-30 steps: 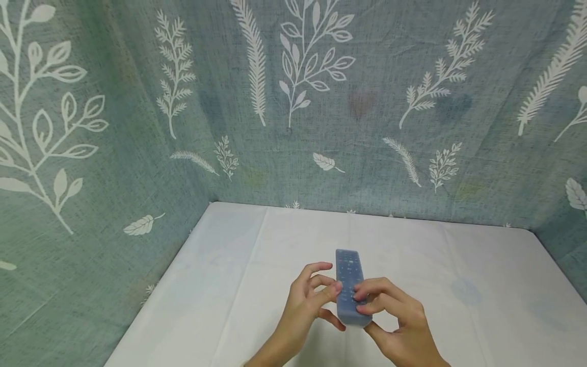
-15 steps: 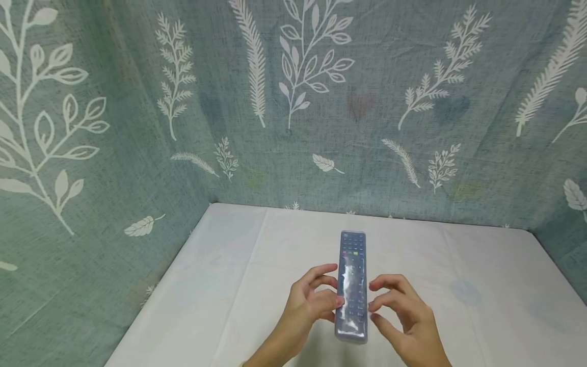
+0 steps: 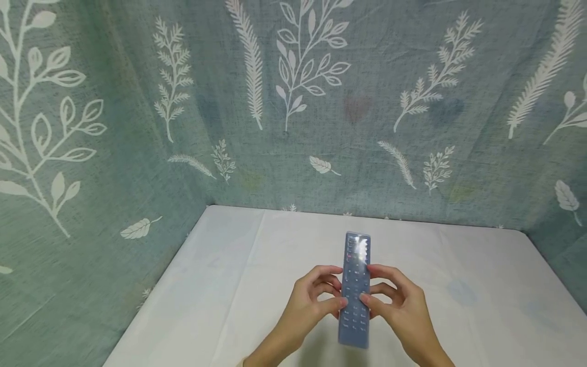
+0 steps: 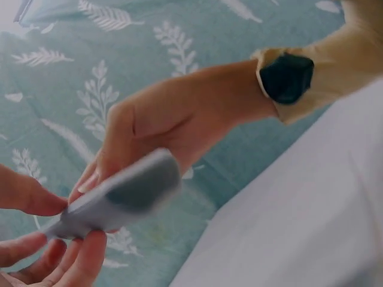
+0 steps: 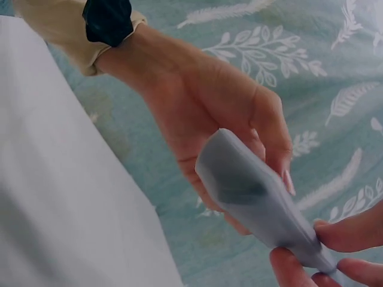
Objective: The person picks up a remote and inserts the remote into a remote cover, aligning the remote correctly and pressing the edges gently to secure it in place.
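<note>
A blue-grey remote control (image 3: 355,290) in a clear, shiny cover is held up above the white table, its button face toward the head camera. On its left side my left hand (image 3: 308,300) grips it, the thumb on the front edge and the fingers along the side. My right hand (image 3: 400,306) pinches the opposite edge, with its thumb on the buttons and index finger higher up. Both wrist views show the remote from its lower end, a dark patch on the end of the remote control (image 4: 128,191) in the left one. Some fingertips behind it are hidden.
The white-covered table (image 3: 257,255) spreads beneath the hands. A green-blue curtain (image 3: 275,168) with white leaf prints stands along its back and left sides. Dark round pieces sit at the cuffs, such as the dark piece (image 4: 287,78) in the left wrist view.
The right fingers come off the remote, then take its right edge again. The remote has tilted so its button face shows more fully. The left hand keeps its hold.
</note>
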Motion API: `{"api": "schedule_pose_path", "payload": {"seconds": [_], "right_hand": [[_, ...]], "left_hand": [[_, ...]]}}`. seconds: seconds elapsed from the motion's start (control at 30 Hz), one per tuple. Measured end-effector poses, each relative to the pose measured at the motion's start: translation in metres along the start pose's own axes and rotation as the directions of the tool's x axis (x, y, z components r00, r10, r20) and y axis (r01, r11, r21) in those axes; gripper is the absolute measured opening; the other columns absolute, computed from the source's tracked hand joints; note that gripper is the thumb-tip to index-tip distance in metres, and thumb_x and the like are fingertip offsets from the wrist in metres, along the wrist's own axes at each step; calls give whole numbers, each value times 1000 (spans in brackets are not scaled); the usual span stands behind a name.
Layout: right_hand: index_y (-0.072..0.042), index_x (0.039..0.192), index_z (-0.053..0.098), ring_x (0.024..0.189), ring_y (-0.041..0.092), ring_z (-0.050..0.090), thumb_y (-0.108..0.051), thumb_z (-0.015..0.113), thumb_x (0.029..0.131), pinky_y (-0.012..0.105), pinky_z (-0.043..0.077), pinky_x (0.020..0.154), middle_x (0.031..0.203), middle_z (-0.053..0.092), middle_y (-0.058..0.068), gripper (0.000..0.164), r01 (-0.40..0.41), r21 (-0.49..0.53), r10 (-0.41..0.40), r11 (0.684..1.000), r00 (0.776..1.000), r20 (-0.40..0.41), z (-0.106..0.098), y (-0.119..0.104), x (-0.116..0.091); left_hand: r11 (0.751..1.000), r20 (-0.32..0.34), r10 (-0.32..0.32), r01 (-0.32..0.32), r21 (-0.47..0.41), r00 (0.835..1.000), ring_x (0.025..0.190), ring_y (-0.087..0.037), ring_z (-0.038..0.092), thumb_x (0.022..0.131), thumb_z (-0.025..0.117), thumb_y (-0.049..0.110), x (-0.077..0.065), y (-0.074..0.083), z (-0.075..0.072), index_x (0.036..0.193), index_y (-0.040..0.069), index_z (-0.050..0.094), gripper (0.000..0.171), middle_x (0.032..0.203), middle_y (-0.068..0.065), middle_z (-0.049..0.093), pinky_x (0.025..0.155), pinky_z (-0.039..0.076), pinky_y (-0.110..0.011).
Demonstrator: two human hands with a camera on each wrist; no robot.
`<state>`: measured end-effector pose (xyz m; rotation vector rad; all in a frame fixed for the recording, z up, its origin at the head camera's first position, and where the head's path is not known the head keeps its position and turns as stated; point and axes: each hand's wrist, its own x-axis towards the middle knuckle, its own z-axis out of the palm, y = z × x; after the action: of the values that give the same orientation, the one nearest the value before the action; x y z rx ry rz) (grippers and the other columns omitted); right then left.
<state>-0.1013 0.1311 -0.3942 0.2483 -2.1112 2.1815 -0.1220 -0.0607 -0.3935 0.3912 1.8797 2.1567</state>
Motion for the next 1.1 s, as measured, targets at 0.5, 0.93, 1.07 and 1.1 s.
{"api": "schedule_pose_path", "payload": {"seconds": [0.5,0.93,1.07,1.1], "right_hand": [[1,121,58,83,23,66,3,74,78,41,59,59,121,57,16,45,-124,-35,122,992,992,-41,-5,16,29],[2,120,59,83,23,66,8,72,77,36,59,57,122,57,16,45,-191,-85,184,978,979,-84,-8,41,48],[3,120,59,81,24,66,9,72,77,37,58,54,119,58,18,45,-185,-80,179,979,981,-81,-8,52,53],[3,120,59,81,24,66,9,72,77,37,58,54,118,58,19,45,-184,-79,178,980,981,-81,-8,54,54]], "left_hand": [[994,-83,-10,19,105,997,82,-19,61,77,69,-4,30,-14,-3,126,2,55,51,102,-12,57,58,58,-34],[990,-161,-32,54,133,987,80,-18,62,75,70,-4,49,-36,-2,123,3,58,50,101,-12,58,59,59,-36],[989,-168,-39,63,137,985,79,-17,62,76,70,-4,55,-44,-4,123,1,57,49,100,-12,58,59,59,-37],[989,-171,-37,61,137,985,79,-17,62,76,69,-4,56,-47,-4,123,0,57,49,101,-12,58,59,59,-38]]}}
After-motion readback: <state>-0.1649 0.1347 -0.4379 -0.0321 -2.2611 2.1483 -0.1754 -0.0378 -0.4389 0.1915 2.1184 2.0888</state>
